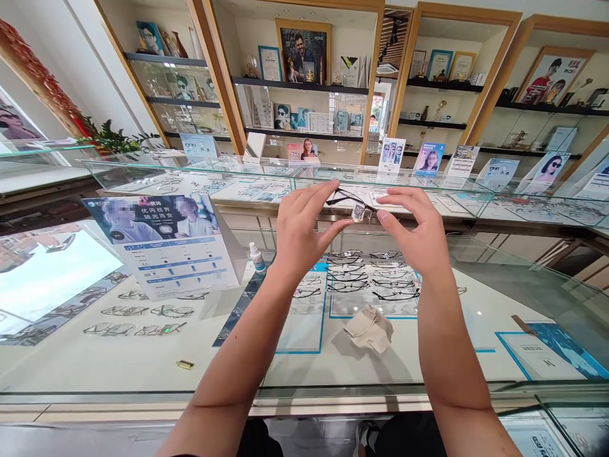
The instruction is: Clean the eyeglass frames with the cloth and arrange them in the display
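Raised above the glass counter, a pair of dark-framed eyeglasses (349, 197) is held between my two hands, with a small printed tag hanging from it. My left hand (304, 222) has its fingertips at the left side of the frame, its thumb stretched beneath near the tag. On the other side, my right hand (421, 231) pinches the right end between thumb and fingers. Part of the eyeglasses is hidden by the fingers. Below them, a crumpled beige cloth (368, 329) lies on the counter top.
Rows of eyeglasses (347, 277) show at the display counter (304, 374) beneath my hands. To the left stand a folded advertising card (162, 244) and a white spray bottle (257, 258). A second glass showcase (228, 184) crosses behind, before wall shelves (299, 82).
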`<act>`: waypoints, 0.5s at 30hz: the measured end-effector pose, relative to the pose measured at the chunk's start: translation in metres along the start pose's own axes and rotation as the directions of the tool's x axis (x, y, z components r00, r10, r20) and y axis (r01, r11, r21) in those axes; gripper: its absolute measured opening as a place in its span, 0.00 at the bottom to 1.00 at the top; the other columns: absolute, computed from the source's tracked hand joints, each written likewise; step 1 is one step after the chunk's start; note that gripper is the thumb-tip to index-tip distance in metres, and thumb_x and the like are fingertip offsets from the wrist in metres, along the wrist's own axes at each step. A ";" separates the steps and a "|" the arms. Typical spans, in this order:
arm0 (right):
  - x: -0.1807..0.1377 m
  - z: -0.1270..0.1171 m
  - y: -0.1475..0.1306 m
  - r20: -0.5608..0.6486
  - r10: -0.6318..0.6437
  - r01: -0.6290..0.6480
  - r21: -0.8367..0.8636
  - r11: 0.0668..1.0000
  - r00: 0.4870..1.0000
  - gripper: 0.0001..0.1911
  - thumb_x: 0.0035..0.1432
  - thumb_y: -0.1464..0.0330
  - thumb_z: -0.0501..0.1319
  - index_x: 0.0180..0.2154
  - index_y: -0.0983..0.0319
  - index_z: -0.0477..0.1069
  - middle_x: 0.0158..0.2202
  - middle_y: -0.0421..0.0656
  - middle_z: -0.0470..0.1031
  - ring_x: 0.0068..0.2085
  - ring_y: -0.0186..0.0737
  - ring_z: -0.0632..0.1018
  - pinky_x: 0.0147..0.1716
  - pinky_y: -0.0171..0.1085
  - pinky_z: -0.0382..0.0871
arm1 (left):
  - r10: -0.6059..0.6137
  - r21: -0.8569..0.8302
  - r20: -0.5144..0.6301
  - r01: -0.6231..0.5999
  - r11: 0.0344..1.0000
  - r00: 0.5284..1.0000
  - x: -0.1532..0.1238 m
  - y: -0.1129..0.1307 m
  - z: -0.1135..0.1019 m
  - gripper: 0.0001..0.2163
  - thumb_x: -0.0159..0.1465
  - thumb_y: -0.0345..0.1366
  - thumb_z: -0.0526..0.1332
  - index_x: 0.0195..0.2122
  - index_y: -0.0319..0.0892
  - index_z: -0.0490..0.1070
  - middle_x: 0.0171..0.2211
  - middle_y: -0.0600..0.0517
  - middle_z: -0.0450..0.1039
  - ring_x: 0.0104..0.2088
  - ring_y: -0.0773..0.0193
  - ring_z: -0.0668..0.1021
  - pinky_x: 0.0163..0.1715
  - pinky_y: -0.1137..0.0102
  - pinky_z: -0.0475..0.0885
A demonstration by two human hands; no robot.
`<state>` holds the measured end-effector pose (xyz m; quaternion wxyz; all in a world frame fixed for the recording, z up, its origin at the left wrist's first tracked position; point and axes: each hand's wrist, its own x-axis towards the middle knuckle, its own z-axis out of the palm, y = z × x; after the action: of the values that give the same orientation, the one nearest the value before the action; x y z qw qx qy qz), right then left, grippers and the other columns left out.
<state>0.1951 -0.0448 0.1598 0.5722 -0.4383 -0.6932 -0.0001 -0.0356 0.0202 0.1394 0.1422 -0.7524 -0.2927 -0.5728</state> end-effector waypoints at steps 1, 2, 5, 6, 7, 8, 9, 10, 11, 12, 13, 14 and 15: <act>0.000 0.001 0.000 0.014 -0.006 0.006 0.010 1.000 1.000 0.07 0.68 0.59 0.68 0.45 0.50 0.84 0.59 0.44 0.80 0.64 0.54 0.78 0.69 0.61 0.69 | 0.019 -0.001 0.025 -0.019 1.000 1.000 0.000 -0.002 0.000 0.30 0.67 0.59 0.71 0.66 0.54 0.75 0.62 0.45 0.81 0.60 0.44 0.81 0.64 0.49 0.73; 0.000 0.001 0.000 0.029 -0.005 0.005 0.020 1.000 1.000 0.05 0.68 0.61 0.69 0.43 0.50 0.84 0.58 0.44 0.80 0.64 0.54 0.79 0.69 0.61 0.69 | 0.036 -0.001 0.044 -0.036 0.999 0.998 -0.001 -0.003 0.001 0.30 0.67 0.59 0.70 0.67 0.54 0.75 0.62 0.45 0.81 0.60 0.45 0.81 0.64 0.49 0.73; 0.000 0.002 0.001 0.072 0.014 -0.018 0.043 0.999 0.997 0.04 0.66 0.63 0.69 0.38 0.52 0.84 0.58 0.44 0.81 0.62 0.54 0.80 0.68 0.62 0.69 | 0.080 -0.009 0.076 -0.079 0.997 0.994 -0.001 -0.007 0.002 0.30 0.68 0.58 0.69 0.68 0.54 0.73 0.63 0.45 0.81 0.61 0.45 0.81 0.64 0.49 0.73; 0.000 0.002 0.001 0.090 0.023 -0.027 0.052 0.998 0.996 0.04 0.66 0.63 0.69 0.37 0.52 0.83 0.57 0.44 0.81 0.62 0.54 0.80 0.67 0.62 0.70 | 0.091 -0.017 0.089 -0.089 0.996 0.992 0.000 -0.007 0.002 0.29 0.69 0.57 0.69 0.69 0.55 0.73 0.64 0.45 0.80 0.61 0.45 0.81 0.64 0.49 0.72; 0.001 0.003 0.003 0.109 0.032 -0.040 0.067 0.997 0.993 0.04 0.66 0.63 0.69 0.36 0.52 0.83 0.57 0.44 0.82 0.61 0.54 0.80 0.67 0.61 0.70 | 0.097 -0.025 0.104 -0.095 0.995 0.990 0.000 -0.007 0.003 0.29 0.70 0.56 0.69 0.69 0.55 0.72 0.65 0.45 0.80 0.61 0.46 0.80 0.65 0.49 0.72; 0.001 0.004 0.005 0.130 0.045 -0.057 0.088 0.994 0.990 0.05 0.66 0.63 0.69 0.36 0.53 0.83 0.55 0.44 0.83 0.61 0.53 0.81 0.66 0.60 0.71 | 0.095 -0.032 0.120 -0.092 0.995 0.988 0.001 -0.007 0.004 0.29 0.70 0.55 0.69 0.70 0.56 0.71 0.66 0.45 0.79 0.62 0.45 0.79 0.65 0.48 0.71; 0.002 0.007 0.007 0.149 0.063 -0.080 0.113 0.990 0.987 0.05 0.66 0.63 0.69 0.36 0.53 0.82 0.54 0.44 0.84 0.59 0.52 0.82 0.64 0.58 0.72 | 0.082 -0.033 0.126 -0.079 0.996 0.989 0.001 -0.006 0.005 0.29 0.70 0.54 0.69 0.70 0.56 0.71 0.67 0.44 0.77 0.64 0.45 0.78 0.67 0.48 0.70; 0.002 0.010 0.010 0.163 0.087 -0.109 0.136 0.985 0.983 0.05 0.66 0.63 0.69 0.36 0.54 0.82 0.51 0.44 0.85 0.57 0.51 0.82 0.62 0.56 0.74 | 0.059 -0.030 0.117 -0.056 0.998 0.991 0.000 -0.004 0.006 0.30 0.69 0.54 0.70 0.70 0.55 0.70 0.68 0.43 0.76 0.66 0.44 0.76 0.68 0.47 0.69; 0.003 0.014 0.014 0.170 0.111 -0.138 0.155 0.978 0.979 0.04 0.65 0.63 0.69 0.36 0.54 0.82 0.49 0.44 0.86 0.55 0.50 0.83 0.60 0.55 0.75 | 0.024 -0.024 0.089 -0.022 0.999 0.996 -0.001 -0.002 0.008 0.31 0.67 0.54 0.71 0.70 0.54 0.71 0.68 0.42 0.75 0.67 0.43 0.75 0.68 0.46 0.68; 0.004 0.019 0.017 0.169 0.130 -0.159 0.166 0.973 0.977 0.04 0.65 0.63 0.69 0.36 0.55 0.81 0.47 0.44 0.86 0.53 0.49 0.84 0.58 0.53 0.76 | -0.018 -0.020 0.042 0.019 1.000 0.999 -0.004 0.000 0.009 0.31 0.66 0.54 0.72 0.68 0.53 0.72 0.68 0.41 0.75 0.68 0.42 0.74 0.68 0.46 0.68; 0.004 0.024 0.021 0.162 0.140 -0.168 0.169 0.971 0.977 0.04 0.65 0.64 0.69 0.36 0.55 0.81 0.46 0.44 0.86 0.51 0.48 0.84 0.57 0.52 0.76 | -0.071 -0.026 -0.017 0.070 0.997 0.997 -0.009 0.003 0.011 0.30 0.65 0.54 0.73 0.66 0.51 0.74 0.65 0.40 0.75 0.66 0.42 0.74 0.67 0.46 0.69; 0.004 0.031 0.024 0.152 0.141 -0.166 0.163 0.973 0.978 0.04 0.64 0.64 0.69 0.35 0.56 0.81 0.45 0.44 0.86 0.50 0.47 0.84 0.55 0.50 0.76 | -0.137 -0.050 -0.072 0.134 0.990 0.988 -0.014 0.005 0.013 0.26 0.65 0.53 0.73 0.61 0.49 0.77 0.61 0.40 0.77 0.62 0.44 0.76 0.65 0.48 0.71; 0.002 0.039 0.026 0.141 0.134 -0.155 0.150 0.976 0.981 0.04 0.64 0.65 0.68 0.35 0.56 0.81 0.45 0.44 0.86 0.49 0.47 0.83 0.54 0.49 0.76 | -0.221 -0.101 -0.099 0.211 0.972 0.970 -0.022 0.008 0.015 0.21 0.66 0.52 0.72 0.55 0.48 0.80 0.54 0.42 0.80 0.56 0.47 0.78 0.60 0.51 0.73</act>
<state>0.1801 -0.0081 0.1352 0.5576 -0.4393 -0.6929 0.1261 -0.0228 0.0161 0.1151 0.0609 -0.6892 -0.3386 -0.6377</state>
